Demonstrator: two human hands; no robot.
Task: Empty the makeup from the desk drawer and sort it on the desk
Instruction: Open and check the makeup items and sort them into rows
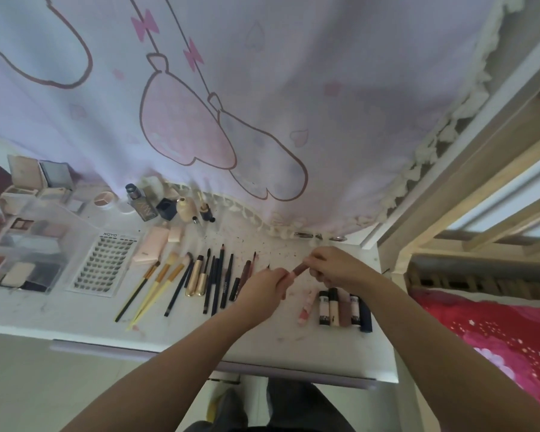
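Both hands are meeting over the right half of the table (262,347), sharing one slim brown-and-pink lip tube (296,271). The left hand (267,283) is pinching its pale pink end, while the right hand (331,266) is curling its fingers round the brown end; whether they are pulling the cap off or pressing it on, I cannot tell. The tube is being held just above the table surface, not resting on it.

Sorting is looking well advanced. Five short tubes (345,308) are standing in a tight row near the right edge, with a pink tube (306,307) lying just beside them. Brushes (156,285) and dark pencils (217,282) are lying side by side in the middle. A lash tray (105,260) is sitting towards the left, a clear organiser (28,244) is holding palettes by the left edge, and small bottles (169,207) are gathering along the far edge under the hanging curtain (262,88).

The drawer itself is not showing clearly, so what remains inside is hidden. Judging from the layout, the held tube probably belongs with the row at the right, and little else seems unsorted.
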